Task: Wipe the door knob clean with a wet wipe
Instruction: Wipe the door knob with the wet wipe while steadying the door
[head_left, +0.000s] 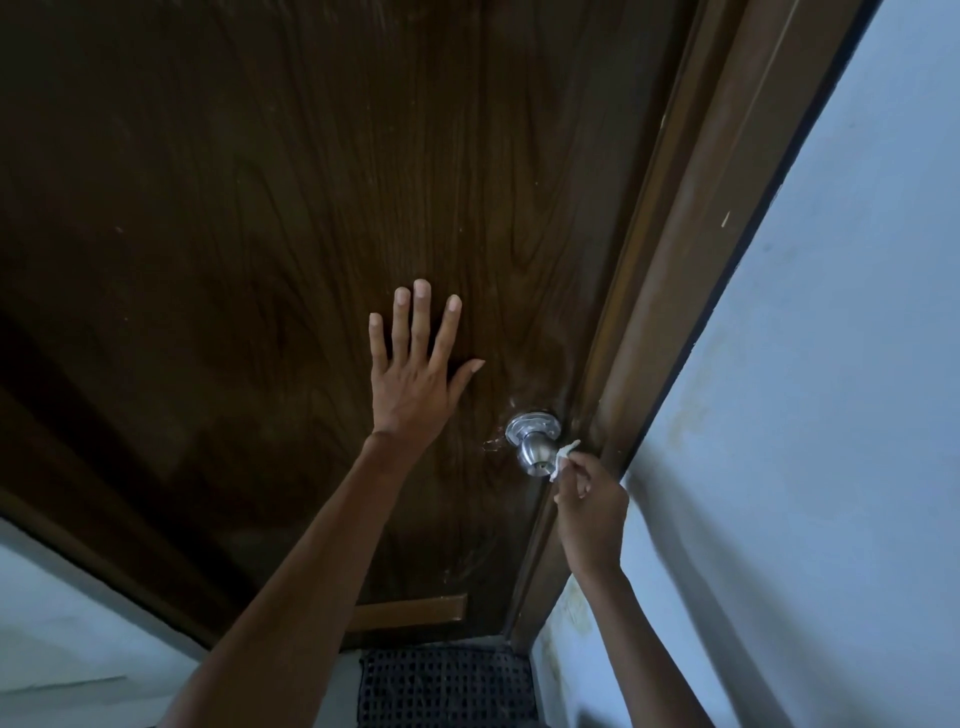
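My right hand (589, 499) pinches the wet wipe (566, 457) just right of the door knob (535, 452) — left hand (415, 379) flat, fingers spread, on the door (260, 208).

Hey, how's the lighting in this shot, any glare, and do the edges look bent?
Head view: dim light, the door nearly black toward the left; bright glints on the knob; the door frame leans from the wide lens; the left hand and the right hand with the wipe look fairly sharp.

A home interior doorway. A dark wood-grain door (260, 208) sits in a brown frame (691, 270) between pale painted walls (831, 415). A black mat (447, 686) lies below.
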